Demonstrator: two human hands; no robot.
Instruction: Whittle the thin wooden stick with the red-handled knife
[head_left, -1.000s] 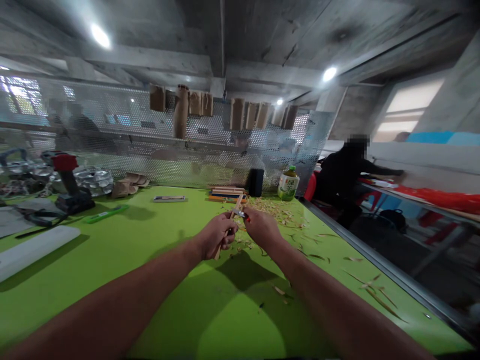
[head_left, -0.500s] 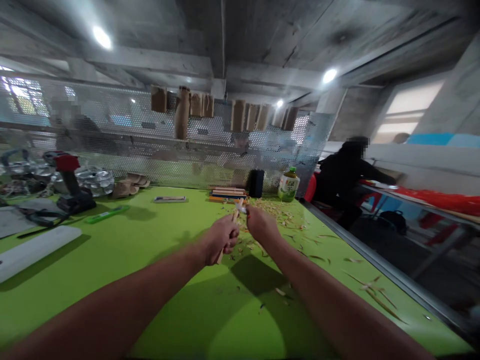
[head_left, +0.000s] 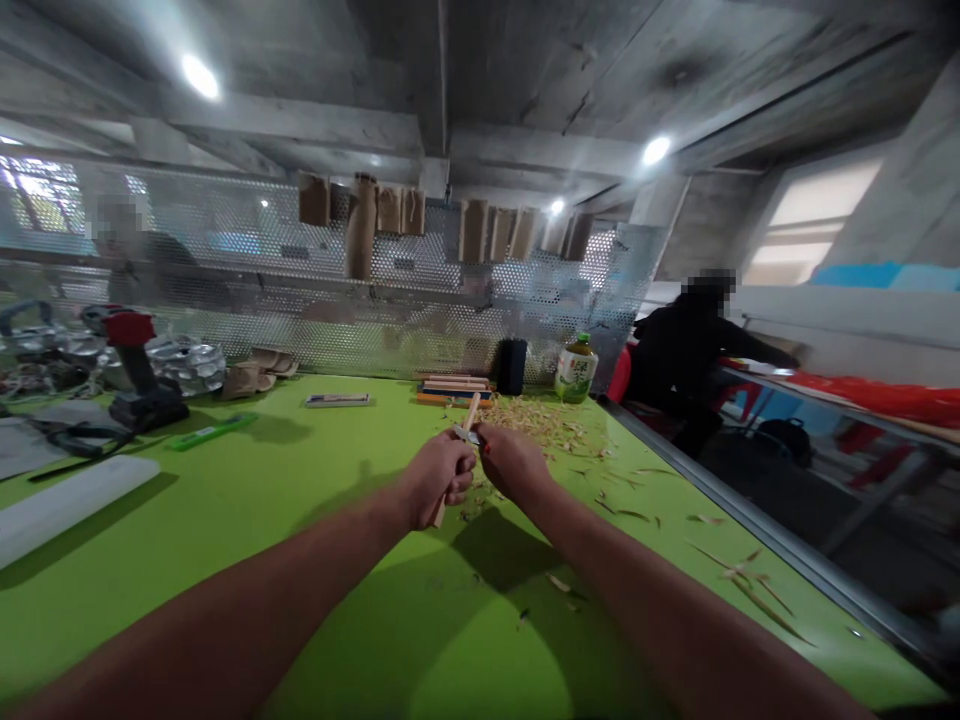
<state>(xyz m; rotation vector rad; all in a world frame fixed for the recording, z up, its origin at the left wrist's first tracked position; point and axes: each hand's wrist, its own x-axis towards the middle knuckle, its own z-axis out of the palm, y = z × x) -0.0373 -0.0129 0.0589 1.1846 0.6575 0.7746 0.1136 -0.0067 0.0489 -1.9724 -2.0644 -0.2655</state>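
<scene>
Stick: A slim wooden stick (head_left: 473,405) is held slanted over the green counter (head_left: 247,480), its far end seen beyond the hands and its near end below the left fist.
Left hand: The stick is gripped by the left hand (head_left: 439,475), with the fingers (head_left: 459,483) curled tightly around its middle.
Right hand: A small knife (head_left: 468,436) is grasped in the right hand (head_left: 517,462); the fingers are folded closely on its handle, which is mostly hidden apart from a touch of red.
Blade: The silvery blade (head_left: 462,433) is laid across the stick, just above the left fist. Whether the wood is bitten into cannot be told.
Step in hand: Judging by the blade and the litter around it, the stick seems to be partway through whittling.
Next move: For a clean stroke, the stick would need to be held firm, and the blade set shallow and pushed away from the left fingers.
Shavings: Pale curls (head_left: 555,430) are scattered beyond and to the right of the hands.
Back of counter: A bundle of sticks (head_left: 454,386), a black block (head_left: 512,367) and a drink bottle (head_left: 576,372) are lined up before a mesh screen (head_left: 330,310).
</scene>
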